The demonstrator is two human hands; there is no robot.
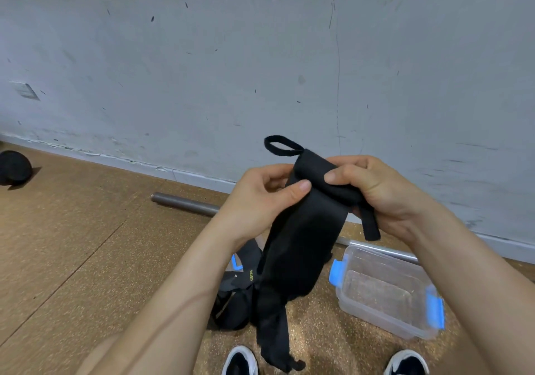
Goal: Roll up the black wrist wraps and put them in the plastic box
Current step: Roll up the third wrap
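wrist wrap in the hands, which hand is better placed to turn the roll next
Right, probably. The right hand curls round the rolled top of the wrist wrap, thumb on the fold. The left hand only pinches the flat strap beside it, suited to feeding it in.

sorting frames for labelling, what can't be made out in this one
Head view:
- dark bundle on the floor: mostly hidden by the hanging wrist wrap and the left forearm; its yellow print is too small to read.
- metal bar: middle hidden behind the left hand, the wrap and the right hand.
- shoes: cut off by the bottom edge.
- black object: cut by the left edge, unidentifiable.
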